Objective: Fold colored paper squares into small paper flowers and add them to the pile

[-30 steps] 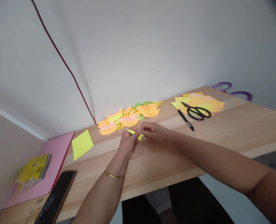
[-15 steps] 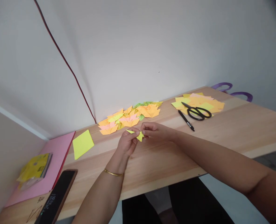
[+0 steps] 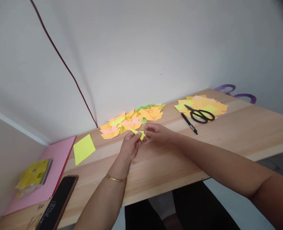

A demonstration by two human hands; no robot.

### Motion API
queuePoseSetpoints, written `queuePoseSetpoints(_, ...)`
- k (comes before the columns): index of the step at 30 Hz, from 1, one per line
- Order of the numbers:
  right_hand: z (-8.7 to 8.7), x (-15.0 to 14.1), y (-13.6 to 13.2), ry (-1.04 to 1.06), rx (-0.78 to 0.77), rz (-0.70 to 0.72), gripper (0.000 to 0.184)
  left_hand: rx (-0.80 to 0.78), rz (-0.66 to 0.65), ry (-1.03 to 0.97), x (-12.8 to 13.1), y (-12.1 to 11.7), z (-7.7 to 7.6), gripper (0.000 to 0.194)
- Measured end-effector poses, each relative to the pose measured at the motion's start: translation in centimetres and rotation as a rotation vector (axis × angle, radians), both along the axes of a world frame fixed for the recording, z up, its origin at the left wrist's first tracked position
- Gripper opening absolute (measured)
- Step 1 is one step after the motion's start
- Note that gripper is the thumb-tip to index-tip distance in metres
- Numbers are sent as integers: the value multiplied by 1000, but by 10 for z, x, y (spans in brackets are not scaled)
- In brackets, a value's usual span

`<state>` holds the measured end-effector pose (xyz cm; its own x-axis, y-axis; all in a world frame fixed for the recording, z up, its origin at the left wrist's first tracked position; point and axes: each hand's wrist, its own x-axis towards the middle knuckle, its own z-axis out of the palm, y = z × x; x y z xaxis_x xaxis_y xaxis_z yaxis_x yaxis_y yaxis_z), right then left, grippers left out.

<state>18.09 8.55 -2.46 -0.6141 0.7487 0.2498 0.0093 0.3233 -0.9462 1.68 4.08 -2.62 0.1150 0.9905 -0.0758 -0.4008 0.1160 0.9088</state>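
Note:
Between my two hands is a small folded piece of yellow paper [image 3: 142,135], with creased corners pointing out. My left hand [image 3: 130,144] pinches it between thumb and fingers. The fingertips of my right hand [image 3: 153,131] are closed on its right edge. Behind my hands, along the wall, lies a row of folded orange, pink, yellow and green paper shapes [image 3: 151,114], some with small drawn marks. A yellow square sheet [image 3: 84,149] rests flat to the left of my left hand.
On the right, black-handled scissors [image 3: 200,114] lie on a pile of coloured paper [image 3: 218,107], beside a black pen [image 3: 189,123]. At left are a phone [image 3: 58,201], a pink folder [image 3: 62,150] and a yellow packet [image 3: 34,174]. A dark red cable [image 3: 67,68] runs down the wall.
The folded yellow paper has turned slightly in my fingers, and its lower point looks shorter. Both hands still hold it. The whole view has shifted a little.

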Motion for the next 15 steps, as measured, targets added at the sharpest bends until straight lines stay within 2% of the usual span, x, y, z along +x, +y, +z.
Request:
queuePoseSetpoints(7, 5, -1, -8, -74, -2, -25, 12, 143, 105, 125, 0, 2, -8, 16)
queuePoseSetpoints(15, 3, -4, -11, -177, 163, -114, 15, 245, 167, 537, -2, -4, -4, 16)
